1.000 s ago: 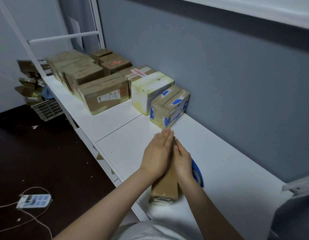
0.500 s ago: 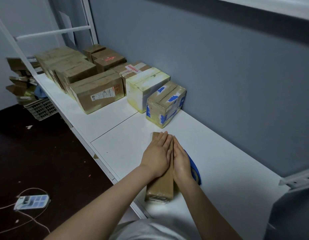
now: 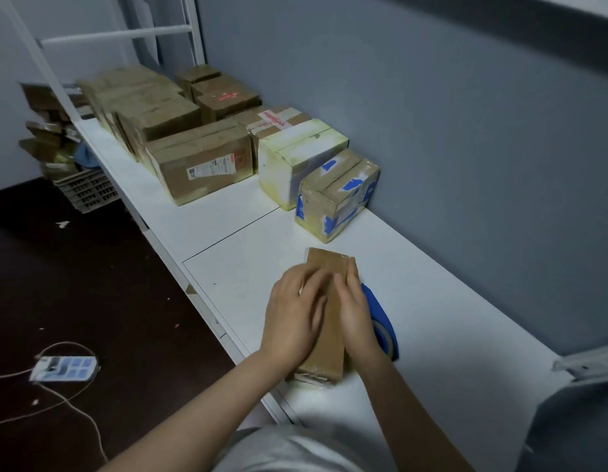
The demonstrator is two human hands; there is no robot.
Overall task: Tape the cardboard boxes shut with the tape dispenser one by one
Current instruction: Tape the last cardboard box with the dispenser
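White shelf (image 3: 432, 294) at frame centre bears a narrow cardboard box (image 3: 328, 264) under the flat, ungripping left hand (image 3: 294, 318) and right hand (image 3: 357, 318), probably smoothing tape, tape dispenser (image 3: 381, 321) parked alongside.

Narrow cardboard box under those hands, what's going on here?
A person has both hands laid on top of a narrow cardboard box on the white table, left hand and right hand side by side, apparently smoothing tape along its top. The blue tape dispenser lies just right of the box, with no hand gripping it. More taped boxes sit in a row farther along against the wall.
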